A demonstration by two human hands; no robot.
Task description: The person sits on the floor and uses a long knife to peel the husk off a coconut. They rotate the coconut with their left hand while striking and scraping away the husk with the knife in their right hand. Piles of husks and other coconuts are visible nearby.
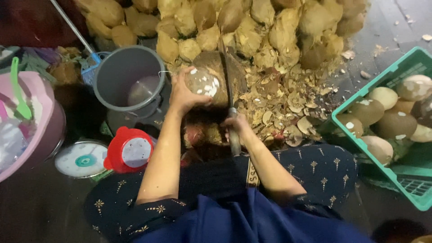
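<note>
Just ahead of our knees, on a dark chopping block (234,74), sits the part-shaved coconut (203,83), brown w/ white nicks showing. Our left hand (182,96) is wrapped round its near-left side, fingers closed on the shell, palm under. Our right hand (236,126) is fisted tight on the handle of a long cleaver-type knife (226,74); blade runs straight away from us, long axis near vertical in the view, lying just right of the coconut, edge close to or touching its right flank — can't tell which. So the nut lies left of the blade, and the left hand is nearer to it; the right is back at the handle, nearer our lap. Beyond: heap of husked coconuts (252,27), shell chips (288,105) scattered right. Grey bucket (130,78) to the left, red lidded container (129,150) near our left forearm, green crate (407,180) of peeled coconuts well off to the right.
</note>
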